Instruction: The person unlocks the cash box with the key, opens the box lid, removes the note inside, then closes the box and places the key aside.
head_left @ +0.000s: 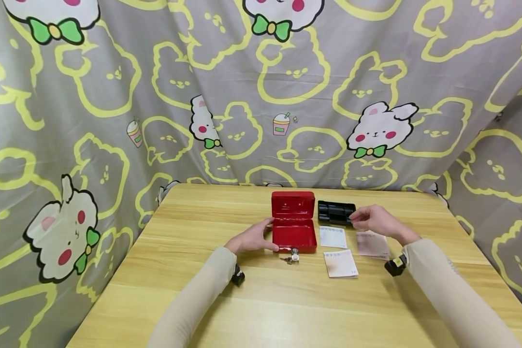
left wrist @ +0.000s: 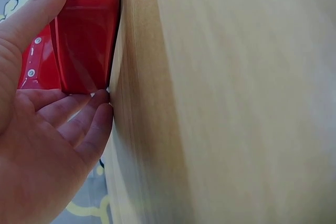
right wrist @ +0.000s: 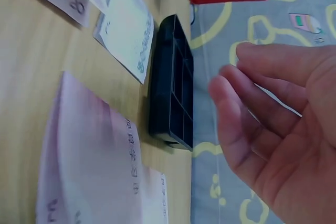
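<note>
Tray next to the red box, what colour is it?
The tray is black, seen best in the right wrist view.

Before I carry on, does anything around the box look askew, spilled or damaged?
Nothing looks spilled or damaged. Slightly askew: the front stack of paper notes and the black compartment tray lie a little turned, in opposite directions, relative to the red cash box, so the layout isn't squared up.

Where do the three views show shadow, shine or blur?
Head view: shadow darkens the pale wooden table beneath the right beige sleeve; left wrist view: shine marks the glossy red rectangular box, wood grain blurs; right wrist view: printing softens on a folded pink paper note.
</note>
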`<state>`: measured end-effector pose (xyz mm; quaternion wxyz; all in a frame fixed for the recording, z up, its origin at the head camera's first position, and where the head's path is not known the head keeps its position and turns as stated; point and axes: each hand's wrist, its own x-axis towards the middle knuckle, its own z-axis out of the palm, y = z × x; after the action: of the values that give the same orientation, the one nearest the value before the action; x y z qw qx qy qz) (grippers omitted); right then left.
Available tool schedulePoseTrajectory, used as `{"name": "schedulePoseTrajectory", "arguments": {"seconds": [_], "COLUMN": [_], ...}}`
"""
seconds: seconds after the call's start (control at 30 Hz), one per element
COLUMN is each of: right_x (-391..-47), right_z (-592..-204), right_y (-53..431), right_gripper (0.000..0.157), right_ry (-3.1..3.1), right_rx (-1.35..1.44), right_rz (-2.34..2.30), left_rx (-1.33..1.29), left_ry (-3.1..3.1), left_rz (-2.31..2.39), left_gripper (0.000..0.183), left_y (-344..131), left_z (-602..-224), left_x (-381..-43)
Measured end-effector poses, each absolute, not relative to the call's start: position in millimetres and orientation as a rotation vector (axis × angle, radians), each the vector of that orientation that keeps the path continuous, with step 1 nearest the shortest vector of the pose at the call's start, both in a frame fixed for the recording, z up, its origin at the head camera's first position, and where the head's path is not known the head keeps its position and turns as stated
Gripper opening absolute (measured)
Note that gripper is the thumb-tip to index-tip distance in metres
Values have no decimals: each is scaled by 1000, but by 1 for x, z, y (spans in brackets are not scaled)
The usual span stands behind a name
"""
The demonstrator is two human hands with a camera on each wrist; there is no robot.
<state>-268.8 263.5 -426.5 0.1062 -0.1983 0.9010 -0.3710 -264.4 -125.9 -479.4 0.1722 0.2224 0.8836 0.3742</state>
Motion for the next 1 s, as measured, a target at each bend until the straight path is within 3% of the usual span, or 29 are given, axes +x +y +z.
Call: {"name": "schedulePoseTrajectory", "arguments": {"seconds": [0.47,1.0], "right_x": [-319,-339], "right_z": [-448,-474], "right_y": [244,231], "right_gripper": [25,15], "right_ry": [2803,2905], "right_rx": [-590,-692], "right_rz": [-972,-844], "left_rx": [616,618], "left_ry": [2488,2499], "left_rz": [1085,1082], "left_gripper": [101,102], "left_y": [-125,-126], "left_z": [-480,-481], "left_x": [-264,-265]}}
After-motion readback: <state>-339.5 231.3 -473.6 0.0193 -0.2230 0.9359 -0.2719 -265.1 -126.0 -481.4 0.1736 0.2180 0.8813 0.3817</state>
